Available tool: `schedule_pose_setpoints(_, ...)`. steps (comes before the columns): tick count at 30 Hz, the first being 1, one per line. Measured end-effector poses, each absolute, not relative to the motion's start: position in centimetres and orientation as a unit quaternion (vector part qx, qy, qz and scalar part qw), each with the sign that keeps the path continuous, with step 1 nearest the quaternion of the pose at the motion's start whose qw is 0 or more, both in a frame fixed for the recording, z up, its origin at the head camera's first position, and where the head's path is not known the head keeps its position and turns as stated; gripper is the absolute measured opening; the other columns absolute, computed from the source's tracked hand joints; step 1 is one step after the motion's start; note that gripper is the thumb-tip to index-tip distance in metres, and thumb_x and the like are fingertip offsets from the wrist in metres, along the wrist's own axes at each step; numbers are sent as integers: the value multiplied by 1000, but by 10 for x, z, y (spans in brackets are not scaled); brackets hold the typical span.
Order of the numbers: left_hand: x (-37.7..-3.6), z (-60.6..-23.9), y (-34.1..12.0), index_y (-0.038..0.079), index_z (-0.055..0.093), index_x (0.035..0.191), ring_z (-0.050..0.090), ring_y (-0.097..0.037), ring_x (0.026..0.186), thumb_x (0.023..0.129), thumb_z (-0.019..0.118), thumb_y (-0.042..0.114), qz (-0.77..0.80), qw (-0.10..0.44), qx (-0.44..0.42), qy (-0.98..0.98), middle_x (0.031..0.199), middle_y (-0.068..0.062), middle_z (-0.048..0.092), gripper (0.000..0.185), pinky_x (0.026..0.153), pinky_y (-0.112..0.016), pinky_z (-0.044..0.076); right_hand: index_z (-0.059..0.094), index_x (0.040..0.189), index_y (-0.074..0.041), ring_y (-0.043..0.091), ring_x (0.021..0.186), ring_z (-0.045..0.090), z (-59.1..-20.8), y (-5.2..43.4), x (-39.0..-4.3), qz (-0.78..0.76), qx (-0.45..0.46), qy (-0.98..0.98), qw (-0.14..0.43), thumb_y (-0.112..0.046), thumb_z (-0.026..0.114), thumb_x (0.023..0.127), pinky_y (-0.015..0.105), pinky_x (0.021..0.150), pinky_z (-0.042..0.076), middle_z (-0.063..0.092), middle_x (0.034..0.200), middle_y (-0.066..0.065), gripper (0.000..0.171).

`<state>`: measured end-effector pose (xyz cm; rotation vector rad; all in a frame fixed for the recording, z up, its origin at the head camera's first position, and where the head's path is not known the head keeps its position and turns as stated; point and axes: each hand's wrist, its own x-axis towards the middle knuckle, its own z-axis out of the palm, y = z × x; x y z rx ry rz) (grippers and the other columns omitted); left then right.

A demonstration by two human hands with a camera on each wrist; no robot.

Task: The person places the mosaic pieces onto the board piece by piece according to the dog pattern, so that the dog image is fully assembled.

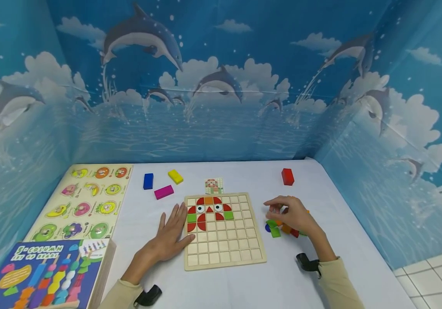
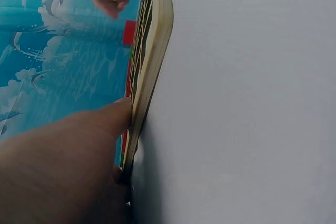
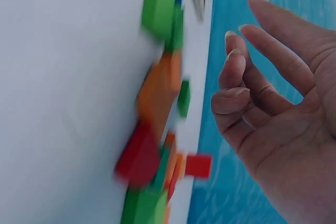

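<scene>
Dolphin-print walls (image 1: pixel 221 107) — white table (image 1: pixel 244 171) — tiled floor (image 1: pixel 437 274)

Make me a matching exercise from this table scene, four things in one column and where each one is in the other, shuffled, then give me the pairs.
Things:
1. left hand
2. right hand
3. red block
4. fruit puzzle

Places:
A. alone, far side of the table on the right
B. flat on the table, against the grid board's left edge
C. over the pile of loose coloured pieces
D. left side of the table, beyond the bead box

Pairs: 1-B, 2-C, 3-A, 4-D
</scene>
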<state>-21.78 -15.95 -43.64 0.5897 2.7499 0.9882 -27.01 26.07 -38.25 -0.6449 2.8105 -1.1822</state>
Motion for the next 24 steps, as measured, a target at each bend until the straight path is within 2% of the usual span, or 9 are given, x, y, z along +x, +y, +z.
schedule_pose_setpoints(6,-219,-443,-160,3,13,173,-4,-36,168,105,66,47,324,68,195,923,182,-15,6,97,129,-68,-9,81,116,1,20,79,59,-388,287,-269,-365,-144,919,35,-5,90,87,21,66,51,67,87,4,31)
schedule_pose_setpoints(14,-222,-448,-161,6,12,173,-4,-34,168,104,68,46,314,72,178,930,182,-12,5,98,129,-67,-8,82,107,-1,19,73,52,-392,296,-270,-336,-137,930,59,-6,92,85,22,59,40,59,76,1,24)
schedule_pose_setpoints(24,-222,-448,-159,7,10,173,-4,-33,168,105,66,48,309,69,185,930,182,-9,4,98,129,-66,-7,80,100,-8,20,78,53,-391,290,-271,-310,-106,940,93,-8,92,85,23,61,41,55,79,1,20)
